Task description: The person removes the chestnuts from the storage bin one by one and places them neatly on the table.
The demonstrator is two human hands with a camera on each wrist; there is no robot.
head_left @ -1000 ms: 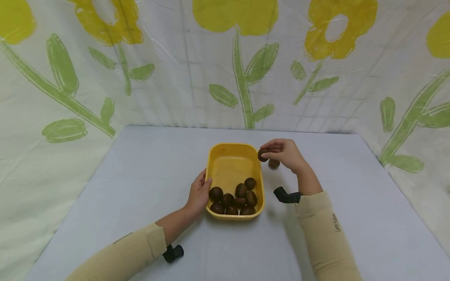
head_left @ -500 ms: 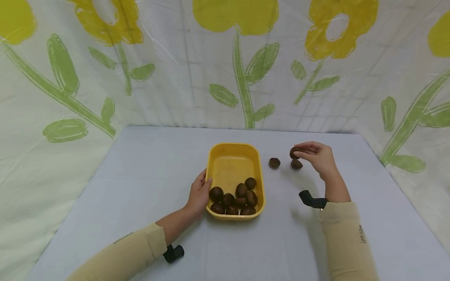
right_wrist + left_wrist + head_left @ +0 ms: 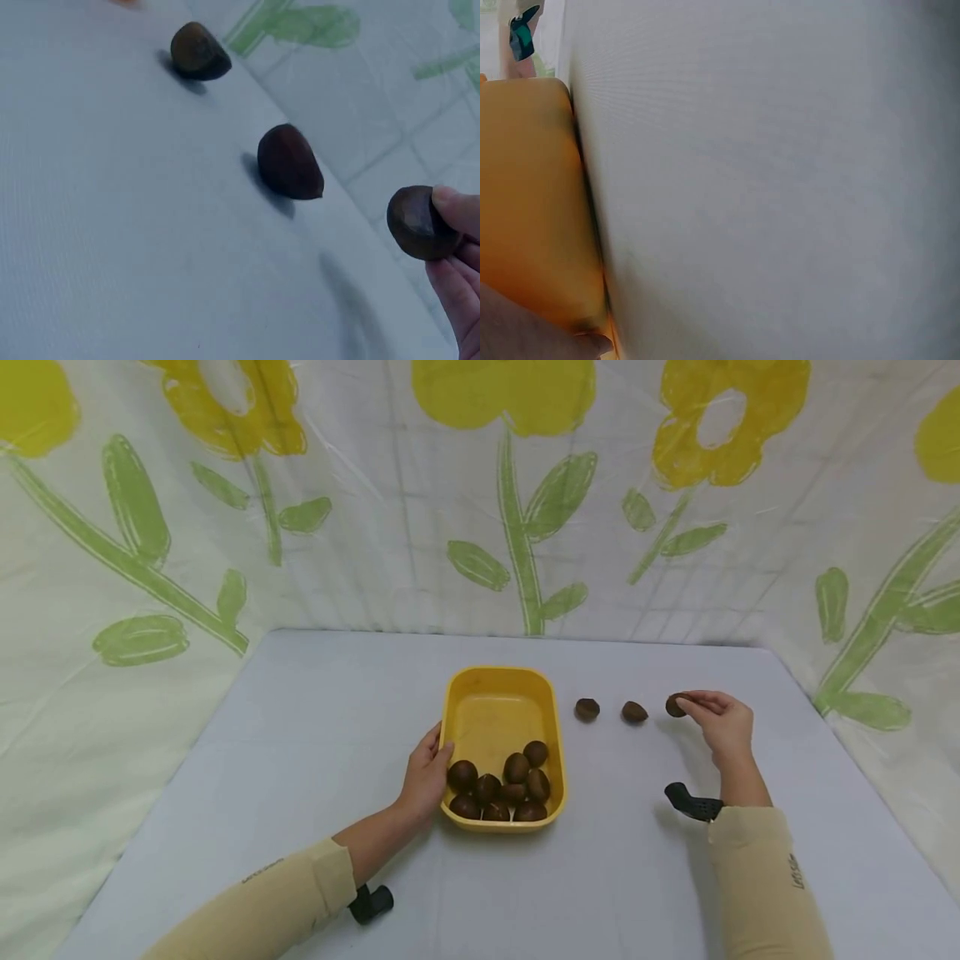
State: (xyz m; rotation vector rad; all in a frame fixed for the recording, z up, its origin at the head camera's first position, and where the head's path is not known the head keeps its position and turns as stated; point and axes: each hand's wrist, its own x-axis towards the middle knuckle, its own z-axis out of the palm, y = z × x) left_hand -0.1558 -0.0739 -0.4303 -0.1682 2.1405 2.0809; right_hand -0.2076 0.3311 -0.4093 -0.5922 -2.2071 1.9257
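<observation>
My right hand (image 3: 723,722) pinches a brown chestnut (image 3: 416,223) between thumb and fingers, over the right part of the table. To its left, two more chestnuts lie on the tabletop: one nearer (image 3: 634,712) and one farther along (image 3: 587,709), roughly in a row. With its thumb at the rim, my left hand (image 3: 425,779) grips the left side of a yellow plastic tray (image 3: 487,675). Several chestnuts (image 3: 495,789) are gathered at the tray's near end, while its far end shows bare floor. The left wrist view catches the tray's outer wall (image 3: 532,195) and part of that hand.
A pale cloth covers the table (image 3: 300,710). Behind it hangs a white curtain (image 3: 360,502) printed with yellow flowers. Black wrist-worn devices sit at the left wrist (image 3: 370,903) and right wrist (image 3: 693,803).
My right hand has moved rightward from beside the tray, leaving a second chestnut visible on the table; it now pinches one farther right and lower. The left hand and tray have stayed put.
</observation>
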